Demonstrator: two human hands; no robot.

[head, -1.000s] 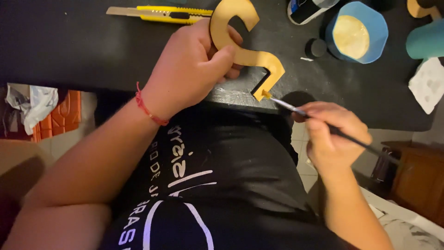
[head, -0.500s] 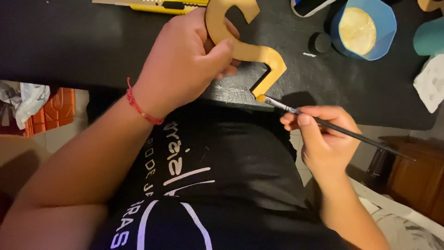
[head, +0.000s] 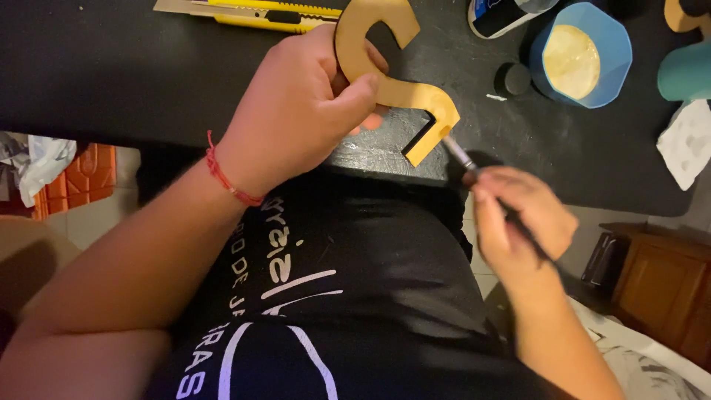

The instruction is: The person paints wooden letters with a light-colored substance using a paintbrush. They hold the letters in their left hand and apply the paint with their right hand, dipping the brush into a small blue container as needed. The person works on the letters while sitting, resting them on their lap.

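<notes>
We grip the flat, gold-painted S-shaped cutout (head: 385, 74) at its middle curve with our left hand (head: 296, 118), held over the near edge of the black table (head: 111, 67). Our right hand (head: 518, 215) pinches a thin paintbrush (head: 463, 159), its tip at the cutout's lower end. The cutout looks light, stiff and thin, so we judge it best held by the dry faces, away from the wet edge.

Bare black table (head: 111, 81) lies open leftward, while the blue cup (head: 585, 55) (paint-filled) and small black cap (head: 513, 78) crowd the right.
</notes>
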